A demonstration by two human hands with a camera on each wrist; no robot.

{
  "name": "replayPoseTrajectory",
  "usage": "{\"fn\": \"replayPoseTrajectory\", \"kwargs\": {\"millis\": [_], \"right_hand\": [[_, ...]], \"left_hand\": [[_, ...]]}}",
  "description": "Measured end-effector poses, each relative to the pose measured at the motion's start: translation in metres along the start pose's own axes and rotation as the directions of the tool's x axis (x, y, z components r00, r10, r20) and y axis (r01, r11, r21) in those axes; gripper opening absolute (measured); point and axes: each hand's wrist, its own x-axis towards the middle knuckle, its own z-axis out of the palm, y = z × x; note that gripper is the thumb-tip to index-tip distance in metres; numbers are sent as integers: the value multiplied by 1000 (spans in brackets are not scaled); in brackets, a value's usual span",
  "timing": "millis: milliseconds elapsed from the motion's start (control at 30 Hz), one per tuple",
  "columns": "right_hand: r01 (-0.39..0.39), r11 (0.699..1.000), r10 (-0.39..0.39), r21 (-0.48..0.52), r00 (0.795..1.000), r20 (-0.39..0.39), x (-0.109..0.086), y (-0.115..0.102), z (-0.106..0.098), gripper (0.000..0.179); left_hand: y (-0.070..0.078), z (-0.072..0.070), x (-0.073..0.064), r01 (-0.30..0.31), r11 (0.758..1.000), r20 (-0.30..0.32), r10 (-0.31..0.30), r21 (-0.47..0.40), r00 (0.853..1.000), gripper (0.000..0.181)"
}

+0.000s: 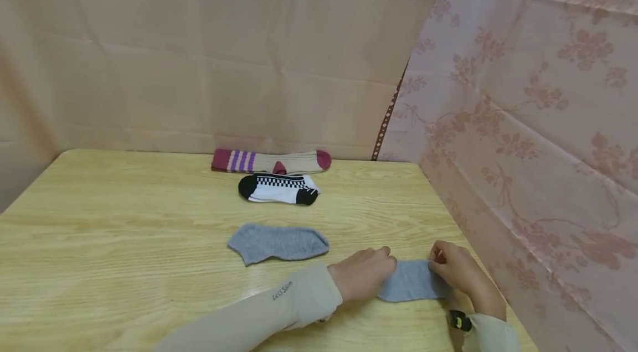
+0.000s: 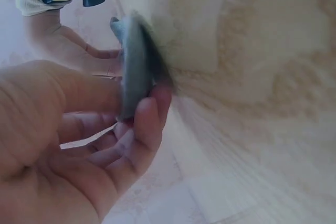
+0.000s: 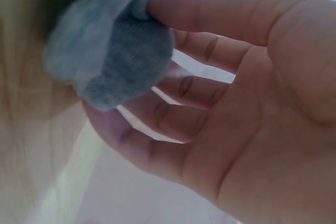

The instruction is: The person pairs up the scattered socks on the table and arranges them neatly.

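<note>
Near the table's right front, a grey sock [image 1: 411, 281] stretches between both hands. My left hand [image 1: 363, 273] pinches its left end; in the left wrist view the thumb and fingers of the left hand [image 2: 100, 145] close on the folded cloth edge. At the opposite end, my right hand [image 1: 461, 272] grips the sock by its upper corner. The right wrist view has the right hand's [image 3: 226, 93] thumb on the grey sock [image 3: 131, 56], with the other fingers behind the fabric. A second grey sock [image 1: 279, 243] lies flat to the left of the hands.
Further back lie white socks with black checks [image 1: 274, 194], and beige socks with maroon ends and purple stripes [image 1: 299, 160] near the back edge. The wooden table [image 1: 124, 241] meets a beige curtain [image 1: 199, 53] behind and a pink floral curtain [image 1: 538, 119] along the right.
</note>
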Motion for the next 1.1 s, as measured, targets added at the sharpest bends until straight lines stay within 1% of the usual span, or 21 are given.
{"fn": "replayPoseTrajectory", "kwargs": {"millis": [100,167,233,333,467,600,700,800,933,1033,1100], "right_hand": [[-5,1000,5,21,1000,-2,-2,2,0,20],[15,999,-15,32,1000,-12,-3,3,-1,23],[45,997,-43,66,999,-20,-4,4,-2,24],[90,988,-85,124,996,-39,-4,4,-3,24],[93,978,-87,184,995,-41,-3,2,-7,19],[74,978,-72,194,997,-19,-2,1,-10,18],[71,982,-69,174,998,-15,-1,0,-10,16],[69,986,-65,149,997,-31,0,-2,-9,15],[91,987,-82,132,994,-74,4,-8,-9,15],[119,980,-103,158,989,-110,7,-16,-11,14],[130,974,-109,185,987,-118,9,-21,-13,13]], "left_hand": [[-2,-1,0,26,999,48,-24,-29,999,27],[-5,-3,-1,39,998,68,-35,-58,997,31],[-8,-6,-2,39,996,63,-34,-81,997,30],[-15,-12,-3,27,992,48,-21,-121,999,24],[-27,-22,-4,31,989,29,-28,-144,999,19],[-40,-29,-5,74,986,24,-71,-147,997,21],[-48,-36,-8,108,980,34,-103,-166,994,19],[-54,-43,-11,118,977,45,-112,-180,993,17],[-61,-51,-18,127,969,63,-116,-211,991,16],[-66,-56,-25,133,963,66,-121,-233,990,16],[-69,-59,-30,134,961,62,-122,-243,991,16]]}}
